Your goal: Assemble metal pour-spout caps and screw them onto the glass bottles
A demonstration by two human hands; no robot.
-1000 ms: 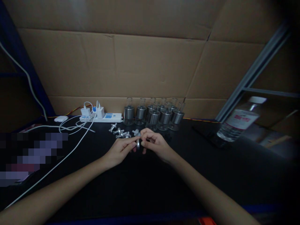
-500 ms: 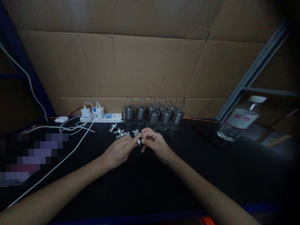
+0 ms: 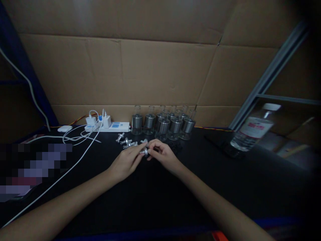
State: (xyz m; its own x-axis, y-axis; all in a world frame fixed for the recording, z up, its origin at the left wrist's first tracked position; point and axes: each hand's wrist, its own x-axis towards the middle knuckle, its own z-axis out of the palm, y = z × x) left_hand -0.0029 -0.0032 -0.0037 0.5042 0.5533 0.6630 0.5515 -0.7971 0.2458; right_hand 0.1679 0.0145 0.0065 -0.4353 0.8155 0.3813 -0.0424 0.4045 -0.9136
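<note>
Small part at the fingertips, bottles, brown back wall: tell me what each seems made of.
Small part: probably metal, though silvery plastic is possible; its rim has a sheen.
Bottles: see-through necks and bases suggest clear glass or plastic; their grey bands look like brushed metal, with streaked highlights.
Back wall: apparently cardboard, matt brown, with creases and seams.

A small silvery fitting (image 3: 145, 152) is pinched between both hands' fingers, partly hidden by them. Its round, shiny disc stands on edge beside the right fingers (image 3: 155, 154); a short stem points toward the left fingers (image 3: 135, 150).
</note>
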